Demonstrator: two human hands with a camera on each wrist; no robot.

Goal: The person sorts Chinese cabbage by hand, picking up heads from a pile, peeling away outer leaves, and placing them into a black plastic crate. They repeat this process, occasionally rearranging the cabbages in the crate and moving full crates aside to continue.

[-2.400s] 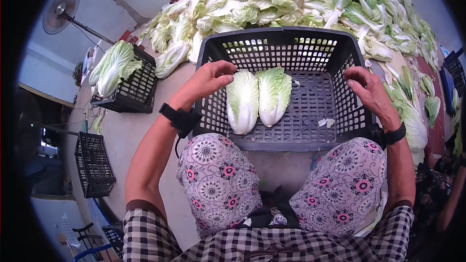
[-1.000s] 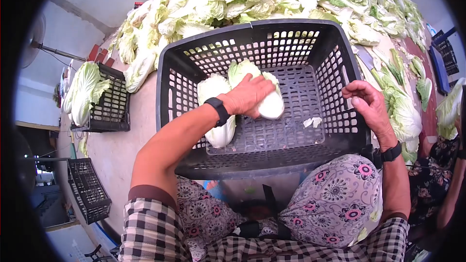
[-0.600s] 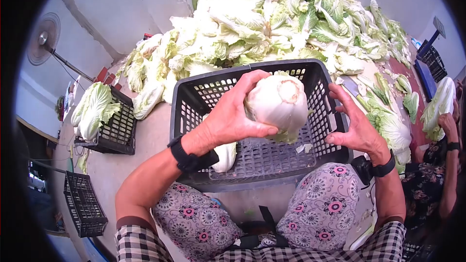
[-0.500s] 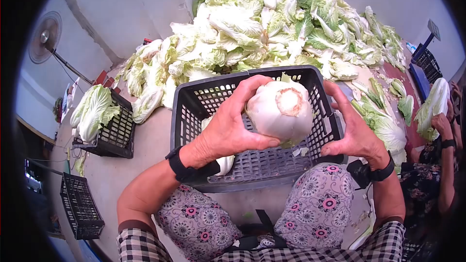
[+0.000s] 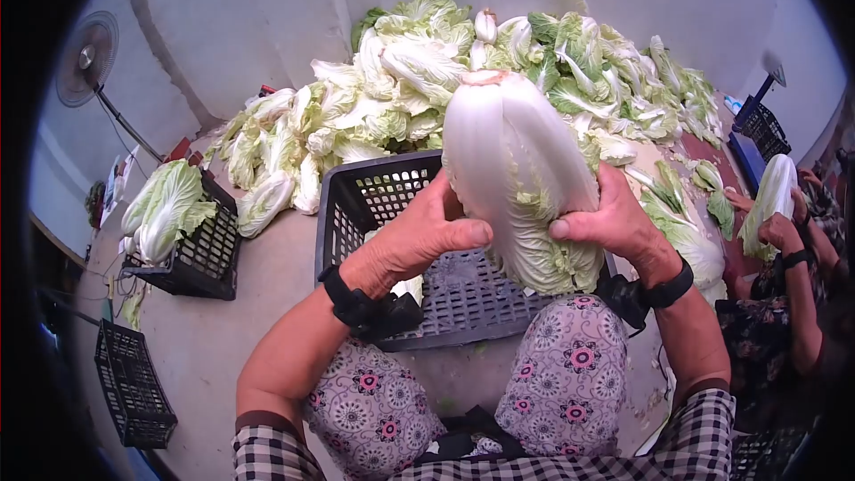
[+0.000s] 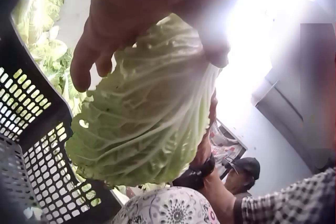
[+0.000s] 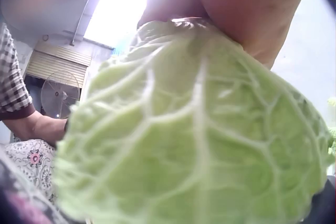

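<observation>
Fingers [image 5: 463, 233] of left hand [image 5: 419, 236] and right hand [image 5: 610, 223] gripped napa cabbage [image 5: 521, 178], stem up at 12 o'clock, above black crate [image 5: 356, 205].

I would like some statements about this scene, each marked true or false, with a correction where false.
1. Both hands hold the cabbage. True: the left hand and the right hand grip it from either side.
2. The cabbage is held with its leafy end up. False: its white stem end points up.
3. The black crate in front of the knees holds nothing. False: another cabbage lies inside.
4. A heap of cabbages lies behind the crate. True.
</observation>
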